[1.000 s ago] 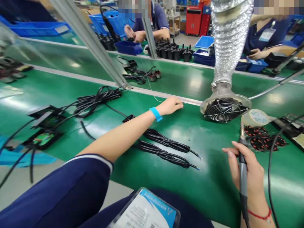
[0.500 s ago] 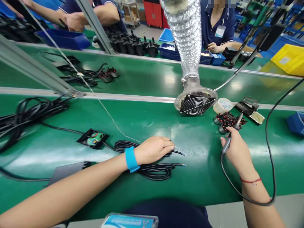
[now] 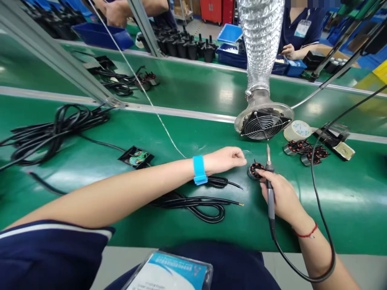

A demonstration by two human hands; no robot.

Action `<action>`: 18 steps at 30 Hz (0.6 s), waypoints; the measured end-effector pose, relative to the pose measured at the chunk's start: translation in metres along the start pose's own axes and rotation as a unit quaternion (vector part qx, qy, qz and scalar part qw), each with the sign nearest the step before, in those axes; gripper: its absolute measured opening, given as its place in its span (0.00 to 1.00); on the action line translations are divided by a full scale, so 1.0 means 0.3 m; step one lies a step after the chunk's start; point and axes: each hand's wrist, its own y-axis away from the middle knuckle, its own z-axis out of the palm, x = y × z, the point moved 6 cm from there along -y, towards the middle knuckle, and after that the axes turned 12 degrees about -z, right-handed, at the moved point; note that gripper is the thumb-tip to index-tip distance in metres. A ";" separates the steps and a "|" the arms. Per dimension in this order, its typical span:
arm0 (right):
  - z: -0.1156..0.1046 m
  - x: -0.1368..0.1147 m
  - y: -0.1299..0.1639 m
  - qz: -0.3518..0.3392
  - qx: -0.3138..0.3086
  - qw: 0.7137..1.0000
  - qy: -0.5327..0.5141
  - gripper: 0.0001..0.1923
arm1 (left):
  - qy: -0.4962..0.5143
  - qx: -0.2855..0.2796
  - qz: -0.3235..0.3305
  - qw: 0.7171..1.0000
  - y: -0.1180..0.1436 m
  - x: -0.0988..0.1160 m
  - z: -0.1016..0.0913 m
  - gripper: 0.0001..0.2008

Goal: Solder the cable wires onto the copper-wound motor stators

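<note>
My left hand (image 3: 225,159) pinches wire (image 3: 165,128); right hand (image 3: 279,195) grips soldering iron (image 3: 271,197), touches one stator (image 3: 254,169). Tip (image 3: 267,152) not applied yet; other stators (image 3: 294,148), two o'clock.

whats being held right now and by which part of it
The right grip holds the soldering iron by its handle and seems to touch a wound coil; the left grip appears to pinch the thin wire near its end.

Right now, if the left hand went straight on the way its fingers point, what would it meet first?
Probably the round coil part, just past the left hand; if it clears that, the soldering iron held in the right hand. One view leaves depth unclear.
</note>
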 end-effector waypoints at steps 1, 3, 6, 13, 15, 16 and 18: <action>-0.007 -0.006 -0.011 0.002 0.009 1.000 -0.005 0.19 | -0.015 0.004 0.007 1.000 -0.009 0.016 0.013 0.12; -0.030 0.000 -0.026 0.031 0.033 0.999 -0.007 0.20 | -0.053 0.001 0.021 0.998 -0.028 0.033 0.040 0.16; -0.052 0.020 -0.036 0.078 0.050 0.996 -0.010 0.20 | -0.084 -0.009 0.036 0.996 -0.048 0.034 0.063 0.18; 0.025 0.027 -0.048 0.099 0.016 0.992 -0.079 0.27 | 0.021 -0.110 -0.023 0.993 -0.037 -0.009 0.053 0.06; 0.051 0.029 -0.048 0.109 0.023 0.989 -0.097 0.27 | 0.037 -0.143 -0.022 0.989 -0.045 -0.019 0.051 0.06; 0.060 0.027 -0.048 0.110 0.027 0.988 -0.100 0.26 | 0.041 -0.158 -0.016 0.986 -0.051 -0.022 0.052 0.06; 0.071 0.020 -0.050 0.103 0.031 0.989 -0.100 0.25 | 0.042 -0.182 -0.006 0.982 -0.066 -0.025 0.057 0.07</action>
